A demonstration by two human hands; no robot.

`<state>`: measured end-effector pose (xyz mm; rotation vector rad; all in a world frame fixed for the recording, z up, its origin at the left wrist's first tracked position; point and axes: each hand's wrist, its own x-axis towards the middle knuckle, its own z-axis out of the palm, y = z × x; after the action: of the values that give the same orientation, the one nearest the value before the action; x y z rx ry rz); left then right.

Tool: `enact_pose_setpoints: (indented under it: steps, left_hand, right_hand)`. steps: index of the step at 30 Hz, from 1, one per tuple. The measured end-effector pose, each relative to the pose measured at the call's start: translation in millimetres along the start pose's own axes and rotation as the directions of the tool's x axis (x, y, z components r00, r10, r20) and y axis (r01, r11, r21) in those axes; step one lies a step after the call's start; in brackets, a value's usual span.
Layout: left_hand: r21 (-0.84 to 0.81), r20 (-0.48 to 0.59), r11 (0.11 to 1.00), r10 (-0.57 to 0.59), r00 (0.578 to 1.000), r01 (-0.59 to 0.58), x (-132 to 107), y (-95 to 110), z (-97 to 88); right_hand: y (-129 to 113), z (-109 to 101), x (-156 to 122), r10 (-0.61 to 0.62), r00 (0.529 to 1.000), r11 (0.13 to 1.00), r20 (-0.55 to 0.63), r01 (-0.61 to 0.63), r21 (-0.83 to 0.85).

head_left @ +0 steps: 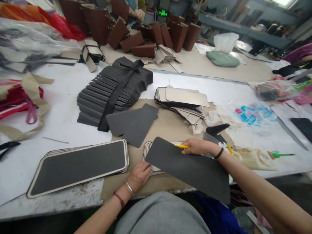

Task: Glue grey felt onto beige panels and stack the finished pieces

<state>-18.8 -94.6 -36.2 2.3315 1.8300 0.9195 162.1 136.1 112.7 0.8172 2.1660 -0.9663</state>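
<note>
Surface [85,193], partly paper-covered | dark sheet [187,167], one, aslant over pale-edged stack [147,149], overhanging near edge | hands apart: right hand [198,147] closed on yellow tool [181,146] at sheet's far edge; left hand [139,176] by sheet's left end, grip unclear

Head cam looks fwd/down, near table [85,195].

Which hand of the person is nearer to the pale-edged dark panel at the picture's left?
Left. The left hand is just right of the pale-edged dark panel; the right hand is farther right, at the loose dark sheet.
</note>
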Motion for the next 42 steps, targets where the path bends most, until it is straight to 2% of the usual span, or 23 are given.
enact_pose_setpoints:
  steps: [3,6,11,19,27,32,35,38,42]
  left_hand:
    - [0.009,-0.026,1.0,0.007,1.0,-0.007,1.1,1.6,-0.7]
    - [0.015,-0.049,1.0,0.009,0.999,-0.008,1.7,3.2,-0.4]
    - [0.026,-0.037,1.0,0.001,0.999,0.0,2.5,3.9,-0.5]
    - [0.022,0.026,1.0,-0.007,1.0,0.006,0.9,1.7,1.0]
    - [0.035,0.013,0.999,0.004,1.0,-0.005,3.0,2.7,0.9]
    - [0.056,-0.007,0.998,0.016,1.0,-0.016,2.3,5.0,2.3]
    - [0.068,-0.022,0.998,0.021,1.0,-0.02,1.6,5.9,3.3]
    - [0.077,-0.036,0.996,0.04,0.999,-0.038,1.7,5.7,3.7]
    - [0.075,-0.046,0.995,0.069,0.997,-0.066,1.2,4.0,5.0]
  right_hand:
    - [15.1,13.0,24.9,0.068,0.998,0.975,0.01,-0.064,-0.213]
    - [17.1,14.9,40.0,0.117,0.993,0.914,0.013,-0.103,-0.392]
    - [8.3,12.9,54.6,0.103,0.995,0.847,0.003,-0.086,-0.525]
    - [-1.2,12.5,68.0,0.085,0.996,0.844,-0.04,-0.093,-0.527]
    - [-5.1,10.6,69.4,0.079,0.996,0.846,-0.051,-0.094,-0.525]
    - [-0.9,9.7,66.4,0.099,0.99,0.853,-0.099,-0.136,-0.504]
    - [15.5,4.2,49.0,0.141,0.977,0.858,-0.158,-0.2,-0.472]
    - [45.1,2.0,21.8,0.212,0.948,0.863,-0.237,-0.295,-0.41]
    - [87.6,12.9,-6.6,0.34,0.898,0.908,-0.278,-0.39,-0.15]
